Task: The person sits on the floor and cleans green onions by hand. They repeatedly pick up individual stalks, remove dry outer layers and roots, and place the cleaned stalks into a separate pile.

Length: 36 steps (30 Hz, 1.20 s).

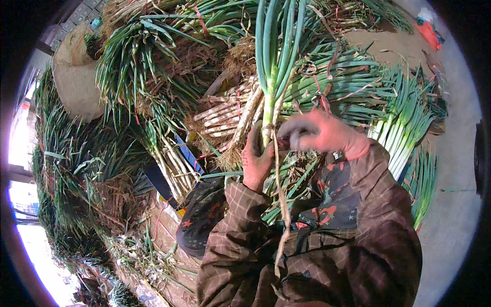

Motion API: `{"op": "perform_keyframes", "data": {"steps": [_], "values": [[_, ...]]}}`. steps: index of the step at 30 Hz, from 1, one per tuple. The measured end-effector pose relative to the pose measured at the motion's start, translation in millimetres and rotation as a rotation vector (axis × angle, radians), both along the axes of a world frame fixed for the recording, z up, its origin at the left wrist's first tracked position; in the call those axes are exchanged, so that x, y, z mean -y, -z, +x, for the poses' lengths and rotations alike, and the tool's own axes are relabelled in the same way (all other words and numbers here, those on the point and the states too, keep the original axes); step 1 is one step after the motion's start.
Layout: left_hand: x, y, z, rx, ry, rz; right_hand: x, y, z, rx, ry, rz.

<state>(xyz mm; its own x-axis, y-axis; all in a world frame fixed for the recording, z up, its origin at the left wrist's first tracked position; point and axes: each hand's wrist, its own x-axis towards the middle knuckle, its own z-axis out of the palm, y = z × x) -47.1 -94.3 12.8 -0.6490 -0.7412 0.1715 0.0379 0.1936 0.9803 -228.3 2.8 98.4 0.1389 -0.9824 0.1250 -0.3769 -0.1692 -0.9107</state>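
Observation:
My left hand (256, 163), in an orange work glove with dark coated fingers, grips the lower shaft of a large green onion (270, 98). Its green leaves spread upward, past the top of the view. From the shaft a dry, withered leaf (283, 203) hangs down over my jacket front. My right hand (326, 133), gloved alike, is just right of the shaft with its fingers curled and blurred; whether they pinch anything is unclear. Behind the stalk lie soil-stained onions with roots (224, 117). Loose leaves and trimmings (295, 184) cover the space between my knees.
Peeled green onions with white shafts (399, 138) lie at the right. A small unpeeled bunch (172, 169) leans at the left, near a blue-edged board (190, 153). Large piles of onions (76, 172) fill the far left. Concrete floor (456, 161) runs along the right.

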Motion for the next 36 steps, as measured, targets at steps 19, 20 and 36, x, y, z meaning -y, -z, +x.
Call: {"op": "perform_keyframes", "data": {"steps": [19, 20, 36], "values": [[-38, -42, -54, -0.248, 0.141, 0.185, 30, 12, -8, 1.327, 0.269, -0.215], [-38, -33, -54, -0.245, 0.129, 0.174, 31, 12, -7, 1.301, 0.298, -0.22], [-24, -31, -50, 0.05, -0.049, -0.606, 32, 22, -7, 1.193, 0.553, -0.234]]}}
